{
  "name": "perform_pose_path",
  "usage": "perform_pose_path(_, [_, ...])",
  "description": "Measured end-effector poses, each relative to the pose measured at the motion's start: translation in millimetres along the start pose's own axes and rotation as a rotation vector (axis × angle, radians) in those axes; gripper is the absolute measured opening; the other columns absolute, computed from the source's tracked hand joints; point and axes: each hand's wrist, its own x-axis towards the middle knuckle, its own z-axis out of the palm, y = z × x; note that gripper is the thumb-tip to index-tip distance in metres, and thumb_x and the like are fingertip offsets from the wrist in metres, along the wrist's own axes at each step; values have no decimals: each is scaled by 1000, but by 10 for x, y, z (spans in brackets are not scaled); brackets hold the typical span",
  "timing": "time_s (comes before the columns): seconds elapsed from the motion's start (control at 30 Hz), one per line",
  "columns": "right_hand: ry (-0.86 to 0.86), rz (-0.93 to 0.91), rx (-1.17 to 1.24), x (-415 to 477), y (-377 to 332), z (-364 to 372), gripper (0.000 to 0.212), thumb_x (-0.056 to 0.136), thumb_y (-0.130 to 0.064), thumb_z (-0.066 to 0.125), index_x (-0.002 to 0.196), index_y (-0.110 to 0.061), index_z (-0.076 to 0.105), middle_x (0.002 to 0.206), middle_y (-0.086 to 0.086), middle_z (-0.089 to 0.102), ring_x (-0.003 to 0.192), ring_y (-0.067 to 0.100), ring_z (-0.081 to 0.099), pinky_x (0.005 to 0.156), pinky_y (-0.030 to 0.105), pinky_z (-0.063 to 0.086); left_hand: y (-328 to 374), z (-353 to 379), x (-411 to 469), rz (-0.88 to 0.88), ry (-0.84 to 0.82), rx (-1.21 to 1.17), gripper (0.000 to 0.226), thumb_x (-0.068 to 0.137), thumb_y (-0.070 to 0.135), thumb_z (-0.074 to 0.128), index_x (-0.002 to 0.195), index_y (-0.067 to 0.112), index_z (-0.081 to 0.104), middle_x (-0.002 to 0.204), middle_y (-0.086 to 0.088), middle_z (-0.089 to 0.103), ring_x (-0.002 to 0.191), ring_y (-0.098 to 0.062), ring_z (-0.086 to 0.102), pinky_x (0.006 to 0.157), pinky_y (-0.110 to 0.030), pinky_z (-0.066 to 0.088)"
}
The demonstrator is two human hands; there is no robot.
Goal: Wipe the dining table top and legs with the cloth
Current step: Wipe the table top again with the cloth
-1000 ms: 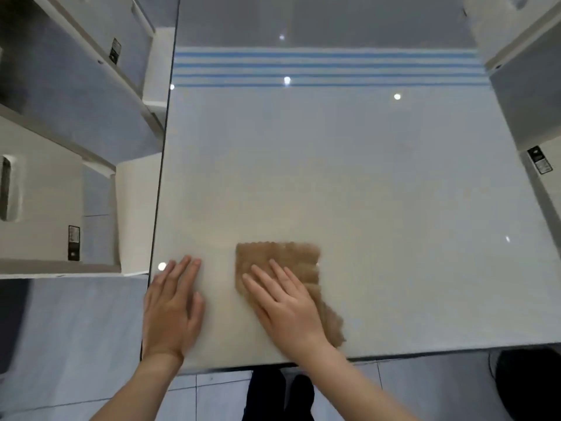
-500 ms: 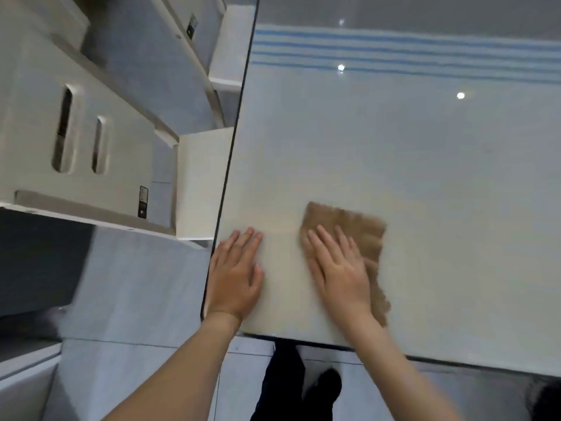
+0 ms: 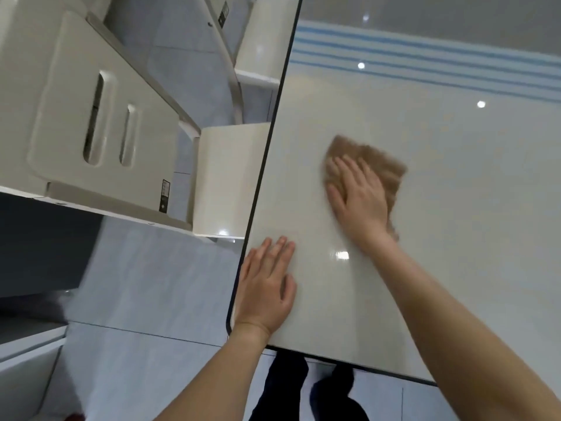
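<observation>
A glossy white dining table top [image 3: 455, 226] with a dark rim fills the right of the head view, with blue stripes near its far edge. A brown cloth [image 3: 379, 165] lies flat on it, blurred by motion. My right hand [image 3: 359, 202] presses flat on the cloth, fingers spread and pointing away from me. My left hand [image 3: 267, 287] rests flat on the table's near left corner, holding nothing. The table legs are hidden.
Two white chairs [image 3: 100, 123] stand along the table's left edge, one seat [image 3: 224, 177] tucked close to the rim. Pale tiled floor [image 3: 145, 287] lies left and below. My dark trouser legs and shoes [image 3: 303, 390] show under the near edge.
My right hand has slid the cloth away from the near edge, farther up the table. The view has swung left and tilted. My left hand stays at the near left corner.
</observation>
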Motion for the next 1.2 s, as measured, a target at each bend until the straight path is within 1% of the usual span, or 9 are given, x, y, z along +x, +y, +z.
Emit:
perform_pose_path(0.1, [24, 92, 11, 749, -64, 52, 50, 98, -45, 38, 144, -25, 43, 150, -2, 42, 143, 25, 29, 116, 37, 20, -6, 8, 10, 8, 20, -2, 55, 87, 25, 44, 142, 23, 45, 150, 6, 41, 142, -17, 32, 117, -39, 22])
perform_pose_path(0.2, [9, 111, 33, 887, -118, 99, 50, 99, -43, 37, 145, -24, 41, 152, -1, 40, 144, 27, 26, 117, 39, 16, 0, -2, 11, 21, 25, 10, 54, 87, 24, 44, 140, 21, 47, 148, 4, 44, 141, -19, 34, 117, -40, 23])
perform_pose_path(0.37, [7, -72, 42, -270, -75, 36, 47, 98, -40, 43, 141, -21, 48, 146, 0, 48, 139, 28, 37, 117, 39, 22, 15, -27, 12, 3, 16, 22, 54, 86, 26, 43, 139, 21, 49, 147, 2, 46, 140, -21, 35, 116, -42, 25])
perform_pose_path(0.47, [-50, -107, 67, -1142, 123, -138, 46, 98, -38, 48, 141, -22, 48, 148, -4, 46, 142, 24, 33, 117, 40, 24, 22, -36, 13, 27, 18, 61, 53, 86, 26, 43, 139, 18, 49, 145, -1, 48, 138, -24, 37, 115, -43, 27])
perform_pose_path(0.57, [-107, -170, 42, -1835, 585, -375, 46, 98, -39, 50, 142, -26, 47, 149, -9, 42, 144, 19, 30, 116, 39, 27, 15, -29, 6, 37, 18, 81, 52, 88, 26, 40, 138, 14, 50, 144, -4, 49, 137, -27, 39, 113, -44, 29])
perform_pose_path(0.63, [-78, -103, 39, -1991, 1022, -529, 45, 97, -40, 49, 141, -28, 48, 149, -12, 41, 143, 16, 31, 115, 37, 29, 3, -9, 16, 37, 17, 93, 53, 88, 27, 39, 138, 13, 50, 145, -5, 48, 136, -30, 40, 112, -46, 30])
perform_pose_path(0.9, [109, 188, 56, -828, 2051, -836, 47, 93, -37, 46, 138, -23, 51, 144, -3, 51, 139, 21, 37, 116, 37, 27, 27, 48, 17, 16, 29, 161, 52, 90, 29, 36, 136, 9, 51, 144, -9, 48, 134, -32, 41, 110, -50, 32])
perform_pose_path(1.07, [131, 193, 36, -575, 2170, -812, 48, 94, -37, 44, 140, -24, 49, 145, -3, 48, 141, 22, 34, 117, 37, 24, 78, 26, 10, 16, 52, 148, 51, 90, 28, 38, 135, 10, 52, 142, -8, 49, 133, -31, 41, 110, -48, 32])
perform_pose_path(1.2, [120, 210, 49, -593, 2169, -800, 49, 95, -39, 41, 142, -25, 46, 147, -4, 46, 143, 21, 30, 117, 40, 22, 375, 16, 269, -95, 130, 174, 36, 83, 27, 42, 108, 11, 63, 111, -9, 60, 102, -36, 54, 93, -47, 39])
